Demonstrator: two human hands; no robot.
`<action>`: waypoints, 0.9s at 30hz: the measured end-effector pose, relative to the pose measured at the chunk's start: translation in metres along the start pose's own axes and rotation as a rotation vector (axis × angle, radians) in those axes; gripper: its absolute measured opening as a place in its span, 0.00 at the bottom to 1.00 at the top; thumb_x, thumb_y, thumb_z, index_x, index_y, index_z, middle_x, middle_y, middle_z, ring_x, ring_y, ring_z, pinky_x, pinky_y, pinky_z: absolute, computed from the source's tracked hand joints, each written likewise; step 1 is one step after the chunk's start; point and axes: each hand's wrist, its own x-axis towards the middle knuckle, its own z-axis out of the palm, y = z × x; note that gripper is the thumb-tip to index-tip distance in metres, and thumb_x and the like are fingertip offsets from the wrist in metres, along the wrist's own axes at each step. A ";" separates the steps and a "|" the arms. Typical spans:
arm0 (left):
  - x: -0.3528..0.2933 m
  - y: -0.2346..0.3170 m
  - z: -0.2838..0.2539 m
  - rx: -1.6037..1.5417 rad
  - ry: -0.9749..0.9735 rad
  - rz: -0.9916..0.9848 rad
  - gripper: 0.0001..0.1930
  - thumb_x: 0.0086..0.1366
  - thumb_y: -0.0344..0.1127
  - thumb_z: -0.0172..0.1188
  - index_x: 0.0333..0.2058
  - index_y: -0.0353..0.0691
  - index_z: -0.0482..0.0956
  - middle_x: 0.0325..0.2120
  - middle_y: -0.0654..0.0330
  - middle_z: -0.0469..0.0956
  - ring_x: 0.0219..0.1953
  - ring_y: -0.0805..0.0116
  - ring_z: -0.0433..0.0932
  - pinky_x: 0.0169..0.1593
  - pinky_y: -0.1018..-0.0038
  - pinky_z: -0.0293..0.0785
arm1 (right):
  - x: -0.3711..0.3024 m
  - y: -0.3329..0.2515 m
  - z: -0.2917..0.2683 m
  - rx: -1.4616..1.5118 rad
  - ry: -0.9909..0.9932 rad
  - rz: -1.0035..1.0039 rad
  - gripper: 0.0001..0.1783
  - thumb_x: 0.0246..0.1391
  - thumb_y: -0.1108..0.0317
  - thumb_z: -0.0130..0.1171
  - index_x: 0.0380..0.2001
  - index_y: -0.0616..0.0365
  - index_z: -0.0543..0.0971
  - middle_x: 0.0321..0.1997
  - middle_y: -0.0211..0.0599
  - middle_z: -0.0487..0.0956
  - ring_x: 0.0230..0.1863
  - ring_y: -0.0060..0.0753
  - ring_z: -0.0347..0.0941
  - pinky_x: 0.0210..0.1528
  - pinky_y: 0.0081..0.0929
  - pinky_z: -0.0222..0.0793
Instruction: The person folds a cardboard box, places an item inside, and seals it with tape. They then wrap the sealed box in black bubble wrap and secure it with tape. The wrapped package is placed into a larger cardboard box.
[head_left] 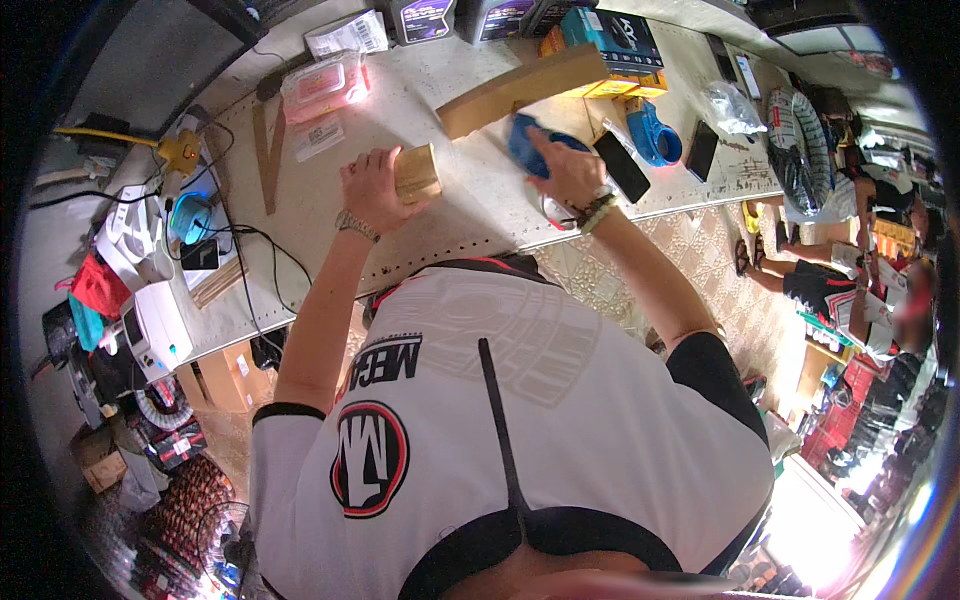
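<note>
My left hand (376, 192) is closed around the side of a small tan, block-shaped package (418, 174) with a shiny surface, near the table's front edge. To the right, my right hand (572, 176) grips a blue tape dispenser (532, 146), which is smeared by motion; the index finger lies along it. Part of a white and red round piece (556, 212) shows below that hand at the table edge. A long brown cardboard strip (522, 92) lies just beyond both hands.
A black phone (622, 167), a second blue dispenser (654, 134) and another phone (701, 151) lie to the right. A pink packet (325, 88) and stacked boxes (615, 50) stand farther back. Cables and a white printer (156, 328) are at left; other people are at far right.
</note>
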 end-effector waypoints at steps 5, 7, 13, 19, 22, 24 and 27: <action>0.031 -0.010 0.005 -0.051 -0.085 -0.164 0.50 0.41 0.65 0.70 0.60 0.44 0.65 0.51 0.55 0.74 0.55 0.57 0.72 0.57 0.56 0.65 | 0.019 0.051 0.058 -0.146 0.097 0.160 0.52 0.42 0.41 0.68 0.69 0.39 0.56 0.50 0.39 0.76 0.47 0.46 0.75 0.49 0.48 0.68; 0.051 -0.032 0.011 -0.269 -0.098 -0.221 0.52 0.43 0.65 0.70 0.61 0.41 0.62 0.53 0.52 0.74 0.55 0.57 0.73 0.57 0.63 0.67 | 0.025 0.050 0.080 -0.218 0.391 0.165 0.51 0.43 0.39 0.66 0.68 0.42 0.57 0.56 0.43 0.71 0.55 0.50 0.67 0.55 0.52 0.60; 0.056 -0.108 0.065 -1.049 -0.150 -0.513 0.48 0.49 0.68 0.65 0.59 0.35 0.69 0.54 0.46 0.73 0.56 0.58 0.72 0.60 0.65 0.65 | 0.139 0.036 0.101 0.823 0.550 0.672 0.43 0.52 0.32 0.55 0.53 0.64 0.72 0.44 0.53 0.75 0.47 0.44 0.73 0.46 0.42 0.69; 0.001 -0.090 0.111 -0.473 -0.227 -0.706 0.38 0.60 0.68 0.53 0.64 0.56 0.65 0.61 0.43 0.65 0.63 0.50 0.61 0.61 0.49 0.59 | 0.168 0.015 0.081 1.108 0.708 0.561 0.17 0.58 0.58 0.60 0.38 0.64 0.79 0.27 0.33 0.80 0.26 0.25 0.72 0.28 0.26 0.68; -0.020 -0.069 0.047 -0.611 0.288 -0.396 0.28 0.67 0.53 0.53 0.62 0.49 0.68 0.58 0.51 0.69 0.59 0.58 0.66 0.61 0.60 0.63 | 0.068 0.003 0.052 0.989 0.845 0.218 0.16 0.59 0.63 0.60 0.43 0.64 0.77 0.39 0.43 0.83 0.40 0.32 0.79 0.43 0.28 0.73; -0.038 -0.068 -0.034 -1.244 0.567 -0.173 0.21 0.67 0.41 0.58 0.56 0.41 0.74 0.50 0.57 0.76 0.52 0.67 0.72 0.57 0.72 0.67 | -0.032 0.006 0.034 1.120 0.562 0.124 0.16 0.57 0.72 0.61 0.48 0.63 0.75 0.44 0.38 0.82 0.42 0.28 0.77 0.46 0.26 0.73; -0.102 -0.069 -0.171 -1.516 0.694 0.518 0.16 0.67 0.39 0.52 0.49 0.40 0.77 0.46 0.55 0.76 0.49 0.64 0.72 0.55 0.67 0.68 | -0.157 0.028 0.036 0.545 0.162 0.125 0.17 0.55 0.61 0.64 0.44 0.59 0.77 0.29 0.42 0.80 0.29 0.40 0.78 0.31 0.33 0.73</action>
